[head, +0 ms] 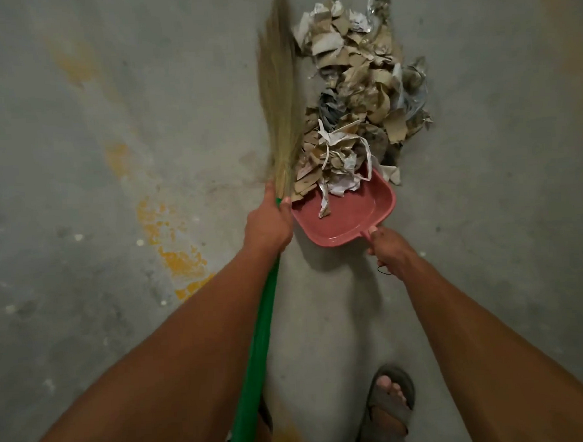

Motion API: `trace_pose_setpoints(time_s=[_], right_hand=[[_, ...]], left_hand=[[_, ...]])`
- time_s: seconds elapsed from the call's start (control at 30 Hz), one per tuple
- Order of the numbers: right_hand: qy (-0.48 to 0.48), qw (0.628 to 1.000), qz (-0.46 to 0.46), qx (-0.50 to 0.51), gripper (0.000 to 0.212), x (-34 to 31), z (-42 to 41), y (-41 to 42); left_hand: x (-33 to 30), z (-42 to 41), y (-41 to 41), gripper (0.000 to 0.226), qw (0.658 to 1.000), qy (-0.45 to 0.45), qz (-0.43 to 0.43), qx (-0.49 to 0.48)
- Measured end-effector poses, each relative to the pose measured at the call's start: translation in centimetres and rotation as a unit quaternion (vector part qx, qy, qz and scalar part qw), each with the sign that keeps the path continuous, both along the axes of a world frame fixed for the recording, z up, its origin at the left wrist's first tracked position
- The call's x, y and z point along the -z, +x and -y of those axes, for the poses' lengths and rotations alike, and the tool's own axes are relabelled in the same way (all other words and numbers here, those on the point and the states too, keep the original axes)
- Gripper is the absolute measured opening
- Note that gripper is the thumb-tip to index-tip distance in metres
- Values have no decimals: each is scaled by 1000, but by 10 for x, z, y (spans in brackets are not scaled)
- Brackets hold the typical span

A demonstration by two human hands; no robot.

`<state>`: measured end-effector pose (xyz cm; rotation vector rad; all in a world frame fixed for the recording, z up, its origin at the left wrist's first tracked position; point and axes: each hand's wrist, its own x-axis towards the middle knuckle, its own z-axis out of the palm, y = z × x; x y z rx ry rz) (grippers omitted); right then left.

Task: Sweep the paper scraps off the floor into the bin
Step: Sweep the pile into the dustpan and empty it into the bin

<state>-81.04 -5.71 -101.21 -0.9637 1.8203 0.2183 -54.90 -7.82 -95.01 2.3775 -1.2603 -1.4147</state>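
Left hand (pixel 268 222) grips the broom (pixel 278 96), right hand (pixel 391 249) grips the dustpan (pixel 347 214) beside paper scraps (pixel 360 82)

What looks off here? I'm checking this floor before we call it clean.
Yellow-orange stains run in patches down the grey floor, left of the broom, like old paint or a spill. The scrap pile is mostly outside the pink dustpan; only a few scraps lie in it.

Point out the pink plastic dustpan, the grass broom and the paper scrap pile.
pink plastic dustpan (pixel 350 217): head view, bare inner floor.
grass broom (pixel 278 96): head view, mid-bristles.
paper scrap pile (pixel 360 82): head view, pile centre.
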Motion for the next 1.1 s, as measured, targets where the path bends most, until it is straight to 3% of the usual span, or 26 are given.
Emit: trace_pose_setpoints(time_s=[0.1, 0.23, 0.4, 0.57, 0.73, 0.9, 1.1], right_hand=[[-3, 998, -34, -55, 37, 12, 4, -9], [-15, 998, -31, -55, 36, 16, 6, -16], [-32, 999, 7, 34, 44, 4, -1, -21], [-42, 996, 24, 71, 42, -12, -18, -35], [-34, 994, 31, 95, 40, -4, -40, -46], [-39, 994, 39, 97, 37, -4, -53, -46], [-42, 997, 40, 59, 40, -13, -61, -54]], left_hand=[[16, -7, -31, 64, 998, 22, -23, 53], [16, -60, -57, 66, 993, 7, -21, 113], [-22, -137, -71, 63, 998, -14, -43, 47], [-54, -133, -84, 61, 997, -46, -44, -35], [-30, -91, -113, 61, 995, -67, -69, 20], [6, -109, -126, 66, 992, 2, -49, 119], [-37, -161, -92, 59, 997, -42, -50, 49]])
